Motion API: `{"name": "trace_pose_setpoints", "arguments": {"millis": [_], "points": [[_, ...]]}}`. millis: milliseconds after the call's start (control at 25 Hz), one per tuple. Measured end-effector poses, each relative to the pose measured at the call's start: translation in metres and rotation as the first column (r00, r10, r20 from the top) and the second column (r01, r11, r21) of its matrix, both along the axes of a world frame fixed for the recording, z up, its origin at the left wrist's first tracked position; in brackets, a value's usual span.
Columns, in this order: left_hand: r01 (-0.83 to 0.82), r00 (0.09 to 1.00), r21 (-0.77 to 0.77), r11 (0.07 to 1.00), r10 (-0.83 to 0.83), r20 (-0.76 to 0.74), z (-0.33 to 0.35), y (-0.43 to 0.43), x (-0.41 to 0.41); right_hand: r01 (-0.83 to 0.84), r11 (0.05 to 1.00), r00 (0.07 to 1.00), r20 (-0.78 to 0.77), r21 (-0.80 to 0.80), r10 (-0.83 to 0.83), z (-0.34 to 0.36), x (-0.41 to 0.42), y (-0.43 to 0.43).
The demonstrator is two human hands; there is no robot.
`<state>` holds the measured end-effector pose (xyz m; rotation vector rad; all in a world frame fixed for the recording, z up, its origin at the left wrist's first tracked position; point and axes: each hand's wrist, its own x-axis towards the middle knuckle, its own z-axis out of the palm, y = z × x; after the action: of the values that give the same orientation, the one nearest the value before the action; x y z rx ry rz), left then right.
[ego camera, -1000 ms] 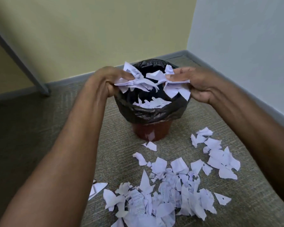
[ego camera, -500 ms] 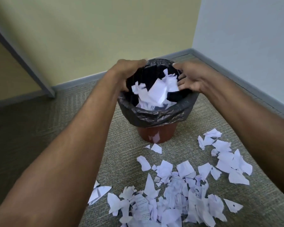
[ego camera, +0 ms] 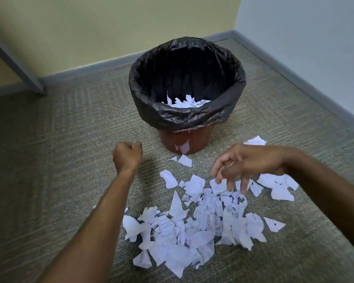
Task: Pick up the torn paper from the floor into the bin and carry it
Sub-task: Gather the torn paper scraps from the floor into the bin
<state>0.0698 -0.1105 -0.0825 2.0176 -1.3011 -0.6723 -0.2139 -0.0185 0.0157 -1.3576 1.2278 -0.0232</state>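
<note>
A brown bin (ego camera: 184, 139) lined with a black bag (ego camera: 192, 117) stands on the carpet, with torn white paper pieces (ego camera: 185, 103) lying inside it. A big heap of torn paper (ego camera: 192, 225) covers the floor in front of the bin. My left hand (ego camera: 127, 156) hovers left of the bin's base, curled into a fist with nothing in it. My right hand (ego camera: 245, 164) hangs over the far edge of the heap, fingers spread and pointing down at the scraps, holding nothing.
Grey-green carpet (ego camera: 59, 160) runs to a yellow wall (ego camera: 110, 27) and a pale blue wall (ego camera: 315, 37) that meet in a corner behind the bin. A grey slanted leg (ego camera: 14, 64) stands at the far left. Loose scraps (ego camera: 278, 184) lie to the right.
Both hands let the paper fall into the bin, then drew back and down toward the floor heap. The left closed into a fist; the right spread its fingers over the scraps.
</note>
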Motion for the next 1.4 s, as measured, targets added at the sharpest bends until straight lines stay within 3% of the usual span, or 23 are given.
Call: {"name": "trace_pose_setpoints", "arguments": {"millis": [80,160,320,440,560,720,840,960,1040,1120,1200,1320,1400], "points": [[0.226,0.974,0.062,0.972,-0.226,0.006,-0.044,0.015,-0.015,-0.040,0.999,0.973,-0.229,-0.031,0.032,-0.056,0.000,0.013],[0.449,0.889,0.105,0.887,-0.455,0.048,-0.072,0.023,-0.033,-0.133,0.987,0.877,-0.474,-0.091,0.075,-0.108,-0.006,0.018],[0.696,0.633,0.217,0.684,-0.728,0.264,-0.103,0.019,-0.056,-0.282,0.934,0.754,-0.652,-0.218,0.076,-0.165,-0.008,0.027],[0.741,0.502,0.293,0.604,-0.789,0.354,-0.110,0.014,-0.072,-0.310,0.926,0.763,-0.638,-0.217,0.106,-0.178,0.006,0.034],[0.740,0.433,0.404,0.538,-0.840,0.326,-0.113,0.014,-0.085,-0.382,0.894,0.755,-0.637,-0.235,0.155,-0.187,0.026,0.042],[0.819,0.351,0.364,0.444,-0.889,0.296,-0.120,0.029,-0.080,-0.516,0.792,0.710,-0.681,-0.327,0.182,-0.195,0.043,0.058],[0.872,0.410,0.239,0.428,-0.904,0.122,-0.126,0.047,-0.067,-0.576,0.713,0.668,-0.733,-0.399,0.129,-0.196,0.043,0.069],[0.860,0.489,0.210,0.465,-0.869,-0.080,-0.120,0.064,-0.054,-0.533,0.719,0.705,-0.704,-0.447,0.085,-0.196,0.037,0.070],[0.883,0.426,0.284,0.373,-0.891,-0.156,-0.110,0.072,-0.046,-0.522,0.702,0.729,-0.680,-0.484,0.073,-0.197,0.034,0.068],[0.901,0.254,0.377,0.214,-0.966,-0.057,-0.104,0.081,-0.044,-0.520,0.671,0.749,-0.660,-0.528,0.061,-0.196,0.032,0.066],[0.883,0.123,0.435,0.174,-0.982,0.144,-0.103,0.094,-0.048,-0.521,0.659,0.755,-0.654,-0.543,0.058,-0.196,0.031,0.066],[0.878,0.172,0.366,0.309,-0.916,0.363,-0.105,0.115,-0.059,-0.473,0.698,0.775,-0.631,-0.537,0.040,-0.194,0.032,0.066],[0.874,0.234,0.306,0.377,-0.879,0.415,-0.105,0.120,-0.062,-0.359,0.761,0.809,-0.586,-0.540,-0.034,-0.189,0.030,0.060]]}}
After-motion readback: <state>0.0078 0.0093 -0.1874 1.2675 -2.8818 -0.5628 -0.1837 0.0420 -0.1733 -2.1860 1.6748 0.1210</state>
